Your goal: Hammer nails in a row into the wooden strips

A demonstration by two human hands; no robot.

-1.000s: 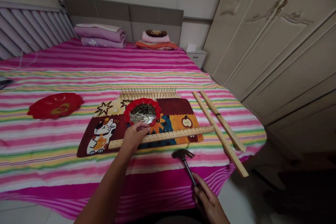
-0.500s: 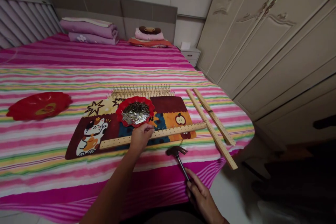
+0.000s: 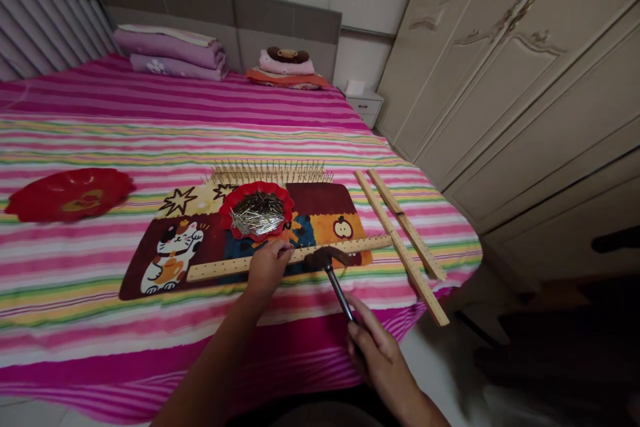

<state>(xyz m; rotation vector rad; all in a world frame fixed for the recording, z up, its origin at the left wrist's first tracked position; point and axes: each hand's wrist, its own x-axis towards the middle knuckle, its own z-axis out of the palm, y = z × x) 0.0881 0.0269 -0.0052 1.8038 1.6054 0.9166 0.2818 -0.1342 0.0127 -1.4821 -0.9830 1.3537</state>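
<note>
My left hand point(image 3: 270, 265) is closed in a pinch at the middle of a wooden strip point(image 3: 220, 269) with rows of holes. Between its fingertips is a nail, mostly hidden by them. Nails stand in the strip's right part. My right hand point(image 3: 377, 350) grips a claw hammer point(image 3: 339, 287) by its handle; the slightly blurred head hovers over the strip, just right of my left fingers. Behind the strip, a red scalloped bowl point(image 3: 227, 210) holds many loose nails point(image 3: 257, 213). Both strip and bowl rest on a patterned mat point(image 3: 320, 197) with a cat picture.
Behind the bowl lie wooden strips point(image 3: 270, 175) bristling with upright nails. Two more strips, one long point(image 3: 415, 277) and another point(image 3: 420, 240), lie at the right near the bed's edge. A red dish point(image 3: 70, 193) sits at the left on the striped bedspread point(image 3: 75, 320). Wardrobe doors point(image 3: 500, 100) rise at the right.
My right hand has raised the hammer and brought its head up and left, from the bedspread's front over the strip. My left hand keeps its place on the strip.
</note>
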